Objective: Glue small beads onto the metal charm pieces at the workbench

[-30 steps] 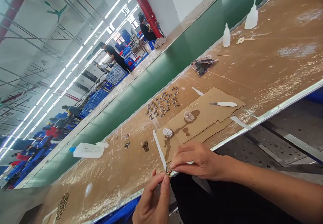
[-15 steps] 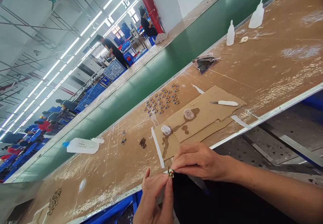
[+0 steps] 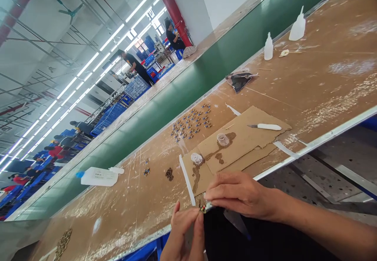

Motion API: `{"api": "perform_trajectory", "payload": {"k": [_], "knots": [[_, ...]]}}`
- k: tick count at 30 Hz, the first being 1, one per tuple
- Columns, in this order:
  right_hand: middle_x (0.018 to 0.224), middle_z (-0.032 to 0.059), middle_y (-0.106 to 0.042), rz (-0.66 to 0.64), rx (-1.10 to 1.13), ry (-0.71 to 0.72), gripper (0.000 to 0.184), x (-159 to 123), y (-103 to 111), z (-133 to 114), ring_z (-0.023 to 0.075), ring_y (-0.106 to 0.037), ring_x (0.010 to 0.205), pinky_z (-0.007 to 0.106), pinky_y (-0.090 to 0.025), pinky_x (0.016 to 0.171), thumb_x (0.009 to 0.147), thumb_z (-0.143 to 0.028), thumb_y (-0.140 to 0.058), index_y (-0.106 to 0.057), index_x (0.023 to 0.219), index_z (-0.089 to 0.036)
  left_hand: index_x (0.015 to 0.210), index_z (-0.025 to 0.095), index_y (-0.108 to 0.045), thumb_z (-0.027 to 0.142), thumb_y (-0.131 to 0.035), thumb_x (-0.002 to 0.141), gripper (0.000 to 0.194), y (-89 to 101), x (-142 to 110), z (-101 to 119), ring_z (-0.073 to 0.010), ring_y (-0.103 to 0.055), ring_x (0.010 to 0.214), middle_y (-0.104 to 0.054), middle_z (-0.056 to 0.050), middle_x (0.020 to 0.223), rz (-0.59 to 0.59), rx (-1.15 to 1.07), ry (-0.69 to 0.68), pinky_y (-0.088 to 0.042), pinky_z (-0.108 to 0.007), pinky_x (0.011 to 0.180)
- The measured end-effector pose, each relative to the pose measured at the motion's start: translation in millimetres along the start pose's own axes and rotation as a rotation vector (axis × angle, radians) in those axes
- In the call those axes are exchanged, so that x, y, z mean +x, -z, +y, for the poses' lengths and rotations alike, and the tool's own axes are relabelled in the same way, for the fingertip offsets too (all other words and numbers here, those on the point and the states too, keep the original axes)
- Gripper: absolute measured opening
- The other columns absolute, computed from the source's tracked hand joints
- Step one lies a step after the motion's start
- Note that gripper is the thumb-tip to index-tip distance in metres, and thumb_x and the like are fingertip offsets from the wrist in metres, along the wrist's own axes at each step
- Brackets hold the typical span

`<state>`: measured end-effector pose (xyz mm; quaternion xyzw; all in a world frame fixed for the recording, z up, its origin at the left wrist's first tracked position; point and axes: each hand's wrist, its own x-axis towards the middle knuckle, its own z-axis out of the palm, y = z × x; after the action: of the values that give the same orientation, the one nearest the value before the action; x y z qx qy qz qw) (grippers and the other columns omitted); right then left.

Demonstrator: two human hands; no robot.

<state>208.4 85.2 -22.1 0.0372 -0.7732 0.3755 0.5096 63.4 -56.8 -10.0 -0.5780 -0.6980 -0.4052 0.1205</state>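
My left hand (image 3: pixel 186 231) pinches a tiny part with red, green and yellow spots (image 3: pixel 203 208) between thumb and forefinger, at the front edge of the table. Just to the right, my right hand (image 3: pixel 240 194) is closed with its fingertips together on a small pale piece (image 3: pixel 208 206), whose kind I cannot make out. The pale piece reaches to the coloured part; whether they touch is too small to tell. Beyond my hands lies a cardboard sheet (image 3: pixel 244 135) bearing a small clear cup (image 3: pixel 223 139), a white-filled cap (image 3: pixel 196 158) and a white-handled knife (image 3: pixel 268 126).
Rows of small blue-and-gold parts (image 3: pixel 191 123) lie behind the cardboard. Further left are a dark pile of bits (image 3: pixel 169 174) and a white bottle (image 3: pixel 98 176) on its side. Two squeeze bottles, one nearer (image 3: pixel 268 47), stand far right. A green belt (image 3: pixel 176 92) runs behind; people work beyond.
The view has shifted slightly, so the table sits a little lower and to the right. My right fingertips have drawn slightly back from the coloured part, and the pale piece shows more.
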Motion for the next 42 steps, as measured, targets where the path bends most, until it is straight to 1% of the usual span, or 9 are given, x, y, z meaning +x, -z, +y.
{"api": "perform_trajectory", "payload": {"k": [4, 6, 8, 13, 17, 26, 31, 37, 42], "knots": [[0.086, 0.0040, -0.062, 0.137, -0.113, -0.070, 0.016, -4.3, 13.7, -3.9, 0.0067, -0.058, 0.081, 0.014, -0.048, 0.073, 0.089, -0.012, -0.049, -0.059, 0.102, -0.014, 0.078, 0.020, -0.070, 0.037, -0.069, 0.070, 0.019, -3.6, 29.6, -10.6, -0.0174, -0.067, 0.066, -0.071, -0.001, 0.067, 0.144, -0.154, 0.357, -0.057, -0.031, 0.071], [0.085, 0.0029, -0.062, 0.185, -0.193, -0.086, 0.018, -10.2, 20.7, -2.4, 0.0068, -0.059, 0.079, 0.014, -0.049, 0.071, 0.089, -0.012, -0.047, -0.058, 0.103, -0.016, 0.078, 0.017, -0.071, 0.039, -0.074, 0.062, 0.028, -7.3, 55.4, -21.0, -0.0182, -0.067, 0.068, -0.072, -0.003, 0.069, 0.096, -0.245, 0.559, -0.056, -0.028, 0.067], [0.085, 0.0017, -0.062, 0.216, -0.276, -0.100, 0.020, -17.5, 28.0, 3.1, 0.0063, -0.060, 0.077, 0.013, -0.050, 0.069, 0.089, -0.012, -0.047, -0.058, 0.104, -0.018, 0.077, 0.015, -0.071, 0.041, -0.075, 0.058, 0.032, -14.2, 84.1, -34.0, -0.0183, -0.066, 0.070, -0.072, -0.005, 0.072, -0.027, -0.331, 0.632, -0.054, -0.028, 0.067], [0.086, 0.0007, -0.063, 0.340, -0.497, -0.152, 0.019, -33.0, 44.4, 26.2, 0.0072, -0.061, 0.077, 0.013, -0.050, 0.067, 0.088, -0.015, -0.049, -0.059, 0.102, -0.020, 0.066, 0.015, -0.070, 0.035, -0.072, 0.057, 0.022, -47.0, 141.6, -62.4, -0.0142, -0.060, 0.062, -0.068, -0.001, 0.062, -0.228, -0.351, 0.594, -0.047, -0.026, 0.066], [0.083, 0.0008, -0.063, 0.373, -0.561, -0.144, 0.018, -36.4, 46.7, 34.2, 0.0081, -0.062, 0.075, 0.014, -0.050, 0.065, 0.087, -0.016, -0.049, -0.059, 0.102, -0.021, 0.062, 0.015, -0.069, 0.033, -0.072, 0.056, 0.019, -80.6, 171.7, -68.0, -0.0129, -0.057, 0.058, -0.065, -0.001, 0.058, -0.329, -0.341, 0.547, -0.044, -0.026, 0.064], [0.071, 0.0015, -0.059, 0.320, -0.614, -0.139, 0.020, -36.4, 40.3, 41.6, 0.0081, -0.058, 0.062, 0.014, -0.050, 0.058, 0.090, -0.016, -0.043, -0.060, 0.100, -0.019, 0.067, 0.013, -0.062, 0.032, -0.067, 0.073, 0.021, -177.5, 232.8, -41.2, -0.0098, -0.055, 0.056, -0.060, 0.003, 0.060, -0.701, -0.220, 0.350, -0.046, -0.026, 0.061], [0.069, 0.0024, -0.058, 0.325, -0.685, -0.106, 0.020, -35.5, 42.3, 45.0, 0.0091, -0.058, 0.061, 0.015, -0.050, 0.059, 0.090, -0.017, -0.043, -0.061, 0.097, -0.018, 0.074, 0.012, -0.060, 0.035, -0.058, 0.083, 0.024, -209.0, 245.0, -25.1, -0.0101, -0.057, 0.062, -0.060, 0.002, 0.068, -0.793, -0.093, 0.277, -0.049, -0.027, 0.062], [0.067, 0.0027, -0.058, 0.336, -0.688, -0.088, 0.021, -35.2, 43.5, 45.6, 0.0095, -0.056, 0.059, 0.016, -0.049, 0.056, 0.090, -0.015, -0.041, -0.060, 0.098, -0.018, 0.072, 0.013, -0.061, 0.034, -0.060, 0.081, 0.023, -206.6, 255.1, -14.0, -0.0092, -0.054, 0.057, -0.059, 0.004, 0.064, -0.768, -0.002, 0.229, -0.046, -0.026, 0.059], [0.075, 0.0042, -0.060, 0.329, -0.706, -0.105, 0.021, -39.6, 41.2, 46.6, 0.0110, -0.059, 0.067, 0.019, -0.050, 0.064, 0.090, -0.013, -0.041, -0.057, 0.103, -0.016, 0.062, 0.016, -0.068, 0.020, -0.067, 0.066, 0.006, -149.0, 263.9, 1.3, -0.0084, -0.042, 0.046, -0.051, 0.006, 0.047, -0.598, 0.015, 0.207, -0.031, -0.023, 0.050]]}}
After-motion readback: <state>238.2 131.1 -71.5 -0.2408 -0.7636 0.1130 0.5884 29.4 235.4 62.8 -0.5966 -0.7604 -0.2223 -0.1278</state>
